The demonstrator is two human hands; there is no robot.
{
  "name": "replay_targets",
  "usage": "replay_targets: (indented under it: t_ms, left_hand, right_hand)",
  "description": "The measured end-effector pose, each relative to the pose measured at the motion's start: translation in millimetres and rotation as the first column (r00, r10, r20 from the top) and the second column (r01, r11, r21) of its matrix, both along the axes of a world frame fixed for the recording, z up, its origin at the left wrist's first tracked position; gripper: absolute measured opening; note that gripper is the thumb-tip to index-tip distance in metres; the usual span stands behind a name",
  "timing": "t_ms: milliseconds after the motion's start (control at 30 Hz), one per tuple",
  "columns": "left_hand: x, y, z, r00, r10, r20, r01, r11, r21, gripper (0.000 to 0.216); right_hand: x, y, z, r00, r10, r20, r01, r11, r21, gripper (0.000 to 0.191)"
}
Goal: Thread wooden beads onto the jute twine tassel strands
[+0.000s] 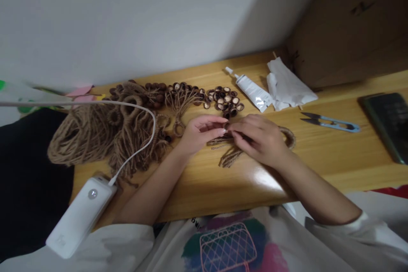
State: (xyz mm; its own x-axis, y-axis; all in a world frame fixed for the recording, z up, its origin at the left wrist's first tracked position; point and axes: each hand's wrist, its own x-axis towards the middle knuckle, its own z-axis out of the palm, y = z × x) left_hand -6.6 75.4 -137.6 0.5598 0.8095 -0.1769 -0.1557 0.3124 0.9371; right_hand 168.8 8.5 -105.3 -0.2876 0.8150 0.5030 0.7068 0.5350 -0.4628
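Observation:
My left hand (201, 135) pinches a small dark brown nut shell (227, 126) between thumb and fingers. The fingertips of my right hand (259, 138) close in at the same spot from the right. What exactly they grip is hidden. Under and around my right hand lies a jute cord piece; its wrapped loop (289, 137) sticks out to the right and its loose strands (231, 158) to the left. Just beyond my fingertips is a pile of brown half shells (225, 98), some showing pale insides.
Bundled jute cords (127, 136) and a twine skein (84, 134) lie left, beside a white power bank (81, 216) with its cable. A glue tube (253, 91), white tissue (288, 83), blue thread snips (331, 122), a phone (387, 123) and a cardboard box (350, 29) are right.

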Motion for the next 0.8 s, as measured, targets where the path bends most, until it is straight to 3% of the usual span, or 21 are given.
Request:
replay_targets:
  t_ms: [800]
  left_hand:
    - [-1.7,-0.7,-3.2,1.000,-0.021,0.017,0.020,0.999,0.025,0.028]
  right_hand:
    - [-0.3,-0.6,1.5,0.999,-0.008,0.047,0.007,1.000,0.023,0.015]
